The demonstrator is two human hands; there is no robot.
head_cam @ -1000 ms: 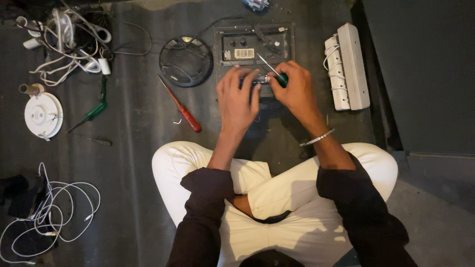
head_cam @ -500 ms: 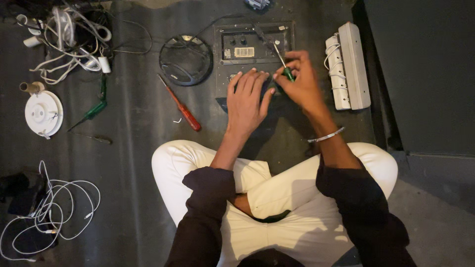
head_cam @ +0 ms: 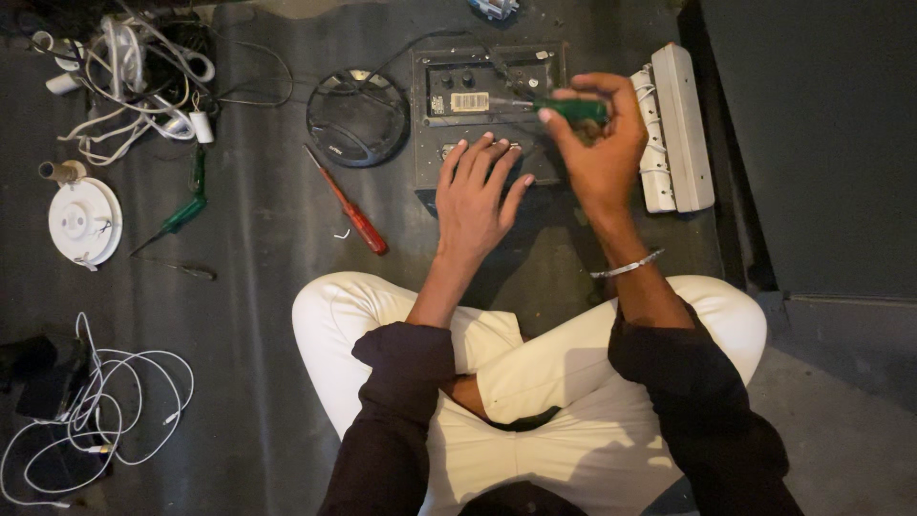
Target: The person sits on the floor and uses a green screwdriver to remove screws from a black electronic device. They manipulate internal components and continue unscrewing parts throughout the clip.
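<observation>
I sit cross-legged on a dark floor in front of a black box-shaped device [head_cam: 449,78] with an open panel showing knobs and a white sticker. My left hand [head_cam: 475,196] lies flat on the device's near edge, fingers spread. My right hand [head_cam: 597,143] is raised over the device's right side and grips a green-handled screwdriver [head_cam: 564,107], its metal tip pointing left toward the panel. A silver bracelet circles my right wrist.
A round black speaker grille [head_cam: 355,117] lies left of the device, with a red-handled screwdriver [head_cam: 351,205] below it. A white power strip [head_cam: 680,129] sits on the right. Farther left lie a green screwdriver [head_cam: 177,218], a white round fitting [head_cam: 84,222] and tangled white cables [head_cam: 134,72].
My right hand lifted the green screwdriver up and to the right, turning its tip toward the panel. My left hand slid slightly back and flattened on the device's edge.
</observation>
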